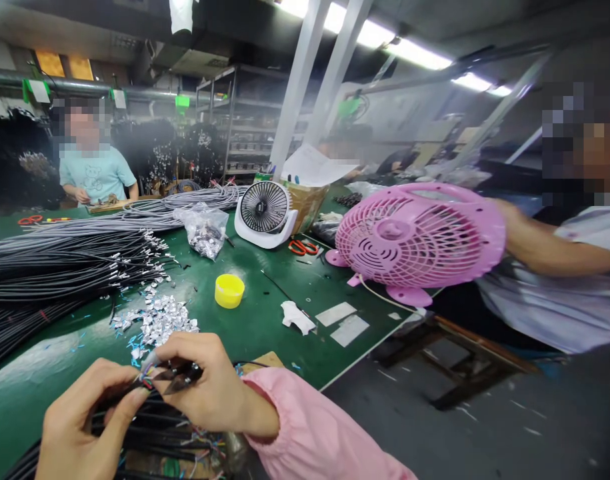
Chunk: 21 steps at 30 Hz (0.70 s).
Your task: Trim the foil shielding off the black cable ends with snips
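My left hand (87, 417) is at the lower left, with thumb and forefinger pinched on the stripped end of a black cable. Thin coloured wires (145, 379) fan out from that end. My right hand (209, 383), below a pink sleeve (305, 420), is closed around small dark metal snips (177, 379). Its fingertips meet the coloured wires, close to my left fingertips. Beneath both hands lie several black cables (155, 427) with coloured wire ends. Just beyond them is a heap of silvery foil scraps (159, 320) with bits of blue.
Bundles of black cable (59, 267) and grey cable (179, 200) cover the left of the green table (265, 333). A yellow tub (229, 291), plastic bag (205, 230), white fan (265, 213) and orange-handled scissors (303, 248) stand beyond. At right, a person's arm reaches a pink fan (409, 233).
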Each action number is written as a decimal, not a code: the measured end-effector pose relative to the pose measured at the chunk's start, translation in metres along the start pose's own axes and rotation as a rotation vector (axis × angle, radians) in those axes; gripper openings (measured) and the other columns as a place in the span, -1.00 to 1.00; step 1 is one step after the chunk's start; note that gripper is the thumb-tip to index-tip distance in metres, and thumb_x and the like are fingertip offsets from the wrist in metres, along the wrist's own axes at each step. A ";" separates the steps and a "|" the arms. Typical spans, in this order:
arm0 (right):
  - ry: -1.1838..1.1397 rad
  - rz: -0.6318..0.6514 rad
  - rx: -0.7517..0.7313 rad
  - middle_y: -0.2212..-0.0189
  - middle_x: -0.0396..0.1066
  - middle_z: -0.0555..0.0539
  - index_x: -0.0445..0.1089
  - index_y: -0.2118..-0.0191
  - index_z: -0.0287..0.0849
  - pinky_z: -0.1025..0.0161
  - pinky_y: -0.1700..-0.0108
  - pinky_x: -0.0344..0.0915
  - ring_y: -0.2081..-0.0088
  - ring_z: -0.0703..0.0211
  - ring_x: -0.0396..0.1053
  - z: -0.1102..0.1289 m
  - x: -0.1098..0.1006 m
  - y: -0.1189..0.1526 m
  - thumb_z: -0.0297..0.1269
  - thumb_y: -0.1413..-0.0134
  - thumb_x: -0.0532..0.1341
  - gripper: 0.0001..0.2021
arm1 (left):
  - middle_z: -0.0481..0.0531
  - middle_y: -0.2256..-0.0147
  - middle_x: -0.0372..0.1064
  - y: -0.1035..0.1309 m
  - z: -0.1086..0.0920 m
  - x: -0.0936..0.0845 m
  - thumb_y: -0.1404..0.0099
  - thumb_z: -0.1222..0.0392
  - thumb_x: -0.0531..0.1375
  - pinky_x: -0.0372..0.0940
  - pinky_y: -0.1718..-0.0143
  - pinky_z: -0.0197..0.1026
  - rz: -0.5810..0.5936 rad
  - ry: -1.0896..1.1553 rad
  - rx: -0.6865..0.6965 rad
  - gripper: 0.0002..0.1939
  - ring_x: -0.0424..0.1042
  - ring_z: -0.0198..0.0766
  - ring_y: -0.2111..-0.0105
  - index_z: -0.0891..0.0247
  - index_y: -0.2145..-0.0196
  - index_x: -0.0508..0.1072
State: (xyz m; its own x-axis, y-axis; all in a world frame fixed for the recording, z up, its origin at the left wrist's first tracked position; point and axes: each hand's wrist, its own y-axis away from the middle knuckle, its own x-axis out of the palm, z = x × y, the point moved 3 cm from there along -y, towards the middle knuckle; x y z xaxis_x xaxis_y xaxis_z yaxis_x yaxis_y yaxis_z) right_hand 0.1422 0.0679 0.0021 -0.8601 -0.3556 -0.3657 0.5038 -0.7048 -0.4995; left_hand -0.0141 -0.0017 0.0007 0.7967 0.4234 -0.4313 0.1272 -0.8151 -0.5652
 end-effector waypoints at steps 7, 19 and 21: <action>-0.062 -0.056 -0.068 0.54 0.40 0.03 0.40 0.45 -0.17 0.35 0.42 0.32 0.52 0.28 0.31 -0.001 0.001 0.002 -0.53 0.07 0.30 -0.87 | -0.14 0.61 0.28 0.001 0.007 -0.005 -0.31 -0.09 0.21 0.13 0.69 -0.36 -0.006 -0.071 -0.011 -0.71 0.25 -0.35 0.65 0.10 0.41 0.61; -0.118 -0.054 -0.120 0.56 0.44 -0.01 0.57 0.33 -0.15 0.31 0.52 0.30 0.60 0.26 0.32 -0.015 0.009 0.008 -0.33 -0.01 0.36 -0.94 | -0.16 0.64 0.26 -0.010 -0.014 -0.004 -0.40 -0.07 0.12 0.22 0.67 -0.44 0.090 -0.036 0.048 -0.55 0.30 -0.38 0.68 0.13 0.59 0.43; -0.107 -0.044 -0.103 0.58 0.42 0.00 0.56 0.39 -0.12 0.31 0.50 0.33 0.59 0.25 0.34 -0.014 0.011 0.009 -0.37 0.02 0.38 -0.98 | -0.14 0.65 0.34 -0.012 -0.016 -0.007 -0.36 -0.20 0.12 0.29 0.61 -0.45 0.031 -0.108 0.061 -0.50 0.41 -0.35 0.64 0.12 0.61 0.46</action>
State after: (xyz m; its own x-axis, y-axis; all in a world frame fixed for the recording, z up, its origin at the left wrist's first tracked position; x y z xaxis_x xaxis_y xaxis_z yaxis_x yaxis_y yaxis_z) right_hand 0.1386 0.0664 -0.0170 -0.8822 -0.3931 -0.2591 0.4665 -0.6561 -0.5932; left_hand -0.0118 -0.0010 0.0220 0.7308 0.4409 -0.5211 0.0644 -0.8045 -0.5904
